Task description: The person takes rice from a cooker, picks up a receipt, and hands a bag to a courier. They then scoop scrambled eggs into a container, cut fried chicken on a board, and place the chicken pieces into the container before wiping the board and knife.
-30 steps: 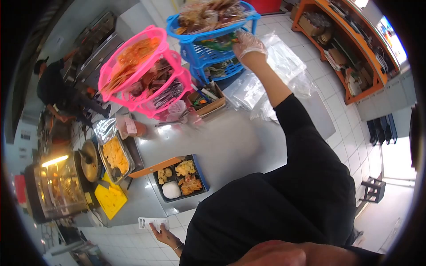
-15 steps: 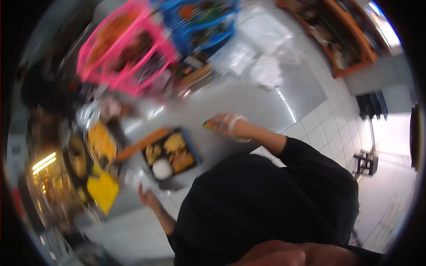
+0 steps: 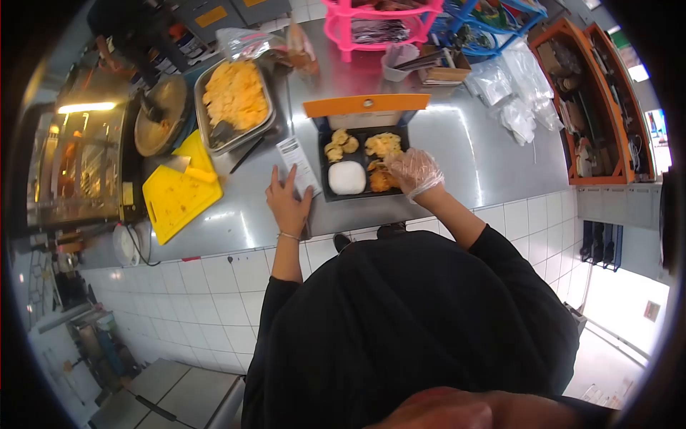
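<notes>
My left hand (image 3: 289, 205) is bare and rests with its fingers spread at the lower end of a printed paper slip (image 3: 299, 163). In a clear plastic glove, my right hand (image 3: 416, 173) reaches over the right side of a black compartment tray (image 3: 344, 198); its fingers are bent together, and what they hold is hidden. The tray holds a white rice mound (image 3: 347, 177), yellowish pieces (image 3: 341, 144), a pale yellow shredded food (image 3: 383, 144) and orange-brown fried food (image 3: 381, 179). An orange lid flap (image 3: 366, 104) stands up behind it.
To the left are a metal pan of yellow food (image 3: 234, 100), a yellow cutting board (image 3: 182, 201) and a large bowl (image 3: 163, 118). Pink (image 3: 346, 36) and blue (image 3: 471, 30) racks stand behind, plastic bags (image 3: 516, 118) at right. Another person (image 3: 128, 32) is at upper left.
The view has turned and become sharper. My right hand has moved from beyond the tray's right side to over the fried food. My left hand has come down beside the tray, onto the slip.
</notes>
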A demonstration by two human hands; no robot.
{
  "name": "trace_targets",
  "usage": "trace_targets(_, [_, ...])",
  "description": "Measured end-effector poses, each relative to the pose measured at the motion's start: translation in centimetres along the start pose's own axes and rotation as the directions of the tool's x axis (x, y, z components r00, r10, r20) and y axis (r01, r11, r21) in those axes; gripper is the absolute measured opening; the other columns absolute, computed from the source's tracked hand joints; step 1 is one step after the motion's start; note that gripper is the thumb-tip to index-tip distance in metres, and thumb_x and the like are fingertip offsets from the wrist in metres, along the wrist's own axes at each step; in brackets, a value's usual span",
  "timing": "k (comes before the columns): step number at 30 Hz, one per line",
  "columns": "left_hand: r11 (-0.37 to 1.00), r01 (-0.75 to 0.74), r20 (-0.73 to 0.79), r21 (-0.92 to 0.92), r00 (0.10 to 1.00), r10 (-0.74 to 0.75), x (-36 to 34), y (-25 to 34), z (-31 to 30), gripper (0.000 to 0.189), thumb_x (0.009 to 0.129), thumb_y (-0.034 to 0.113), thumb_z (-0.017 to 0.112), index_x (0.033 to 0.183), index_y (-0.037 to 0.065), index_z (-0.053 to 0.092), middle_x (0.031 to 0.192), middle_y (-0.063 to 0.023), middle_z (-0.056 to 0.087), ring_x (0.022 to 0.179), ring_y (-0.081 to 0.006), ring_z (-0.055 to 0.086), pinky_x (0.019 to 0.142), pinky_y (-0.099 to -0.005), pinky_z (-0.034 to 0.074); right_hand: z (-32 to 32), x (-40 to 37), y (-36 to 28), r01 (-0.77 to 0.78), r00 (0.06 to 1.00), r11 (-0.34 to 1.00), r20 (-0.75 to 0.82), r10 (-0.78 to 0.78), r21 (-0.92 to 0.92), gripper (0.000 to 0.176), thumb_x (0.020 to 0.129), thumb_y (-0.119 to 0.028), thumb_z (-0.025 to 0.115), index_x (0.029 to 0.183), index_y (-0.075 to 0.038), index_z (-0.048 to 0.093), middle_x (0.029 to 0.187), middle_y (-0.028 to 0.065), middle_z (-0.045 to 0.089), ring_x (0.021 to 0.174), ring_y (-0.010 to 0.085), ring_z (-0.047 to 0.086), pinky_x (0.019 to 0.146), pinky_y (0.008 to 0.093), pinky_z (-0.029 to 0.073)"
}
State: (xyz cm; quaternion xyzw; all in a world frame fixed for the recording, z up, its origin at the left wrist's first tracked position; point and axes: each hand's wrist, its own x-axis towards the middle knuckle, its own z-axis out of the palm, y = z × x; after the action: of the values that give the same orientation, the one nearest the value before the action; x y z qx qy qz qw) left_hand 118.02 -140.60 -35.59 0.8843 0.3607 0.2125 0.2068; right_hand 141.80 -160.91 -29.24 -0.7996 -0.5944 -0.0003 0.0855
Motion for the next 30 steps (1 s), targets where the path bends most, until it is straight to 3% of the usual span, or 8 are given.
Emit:
trace_targets(3, [0.999, -0.045, -0.123, -0.013, 0.991, 0.044, -0.1, -1.1, -1.1, 0.064, 0.077, 0.024, 0.073, 0.138, 0.017, 0.055, 0.151, -0.0182, 0.037, 0.114, -0.0367, 0.048, 0.099, -0.0451, 0.039, 1.7, -0.1, -0.7, -0.014, 0.989, 0.996, 0.143, 0.026, -0.090, 0.019, 0.090, -0.019, 0.056, 0.105, -0.009, 0.064, 0.096, 0.0097, 0.067, 0.094, 0.0326, 0.063, 0.083, 0.0454, 0.052])
trace_targets(7, [0.939, -0.150, -0.191, -0.310, 0.977, 0.093, -0.3, 0.9, -3.4, 0.060, 0.073, 0.030, 0.078, 0.124, 0.006, 0.058, 0.139, -0.0191, 0.049, 0.121, -0.0373, 0.048, 0.102, -0.0497, 0.037, -2.4, 2.7, -2.8, -0.185, 0.983, 0.945, 0.048, 0.178, 0.269, 0.035, 0.092, -0.023, 0.054, 0.124, -0.008, 0.058, 0.114, 0.0141, 0.065, 0.106, 0.0356, 0.059, 0.093, 0.0461, 0.047])
trace_targets(10, [0.893, -0.243, -0.049, -0.379, 0.969, 0.242, -0.5, 7.5, -7.4, 0.105, 0.063, 0.046, 0.085, 0.145, 0.003, 0.036, 0.150, -0.0205, 0.037, 0.134, -0.0393, 0.038, 0.110, -0.0498, 0.030, -1.9, 6.9, -7.3, -0.161, 0.956, 0.850, -0.133, 0.260, 0.502, 0.054, 0.094, -0.030, 0.054, 0.140, -0.004, 0.044, 0.132, 0.0198, 0.055, 0.124, 0.0377, 0.049, 0.107, 0.0439, 0.037])
trace_targets(16, [0.942, 0.071, -0.237, -0.329, 0.959, -0.155, -0.7, 5.9, -7.4, 0.125, 0.057, 0.040, 0.088, 0.152, -0.001, 0.019, 0.151, -0.0262, 0.030, 0.133, -0.0430, 0.037, 0.109, -0.0498, 0.031, -1.9, 14.0, -18.0, -0.193, 0.981, 0.860, 0.076, 0.179, 0.473, 0.073, 0.095, -0.035, 0.055, 0.155, -0.010, 0.023, 0.159, 0.0205, 0.023, 0.147, 0.0351, 0.023, 0.119, 0.0391, 0.023])
trace_targets(20, [0.942, 0.061, -0.211, -0.330, 0.968, -0.137, -1.2, 3.0, -9.8, 0.119, 0.061, 0.034, 0.085, 0.152, -0.002, 0.017, 0.148, -0.0258, 0.032, 0.132, -0.0426, 0.036, 0.109, -0.0504, 0.027, 2.8, 15.9, -20.2, -0.079, 0.987, 0.747, -0.052, 0.150, 0.660, 0.074, 0.094, -0.037, 0.057, 0.154, -0.008, 0.025, 0.159, 0.0195, 0.024, 0.148, 0.0343, 0.022, 0.119, 0.0399, 0.020])
trace_targets(22, [0.954, -0.053, -0.198, -0.294, 0.980, -0.006, -1.1, 2.3, -11.6, 0.116, 0.063, 0.034, 0.081, 0.152, -0.002, 0.016, 0.148, -0.0254, 0.032, 0.133, -0.0418, 0.034, 0.109, -0.0508, 0.025, 3.5, 17.6, -20.6, -0.131, 0.979, 0.728, -0.029, 0.202, 0.673, 0.074, 0.092, -0.036, 0.060, 0.153, -0.008, 0.028, 0.158, 0.0191, 0.027, 0.145, 0.0336, 0.028, 0.117, 0.0397, 0.024])
trace_targets(27, [0.963, 0.085, -0.284, -0.257, 0.945, -0.160, 1.5, -5.7, -12.3, 0.107, 0.066, 0.034, 0.080, 0.151, 0.000, 0.024, 0.143, -0.0229, 0.037, 0.131, -0.0394, 0.037, 0.107, -0.0509, 0.027, 4.5, 22.3, -24.9, -0.087, 0.995, 0.632, 0.031, 0.099, 0.770, 0.073, 0.086, -0.025, 0.070, 0.149, -0.005, 0.038, 0.145, 0.0178, 0.046, 0.129, 0.0289, 0.052, 0.106, 0.0384, 0.041])
trace_targets(30, [0.968, 0.204, -0.203, -0.147, 0.951, -0.231, 3.5, -14.1, -13.5, 0.088, 0.068, 0.034, 0.079, 0.141, 0.003, 0.041, 0.141, -0.0211, 0.040, 0.130, -0.0369, 0.039, 0.105, -0.0499, 0.030, 7.5, 26.1, -28.4, 0.039, 0.981, 0.652, -0.153, 0.118, 0.757, 0.069, 0.084, -0.025, 0.072, 0.144, -0.007, 0.045, 0.139, 0.0159, 0.054, 0.121, 0.0282, 0.055, 0.104, 0.0394, 0.042])
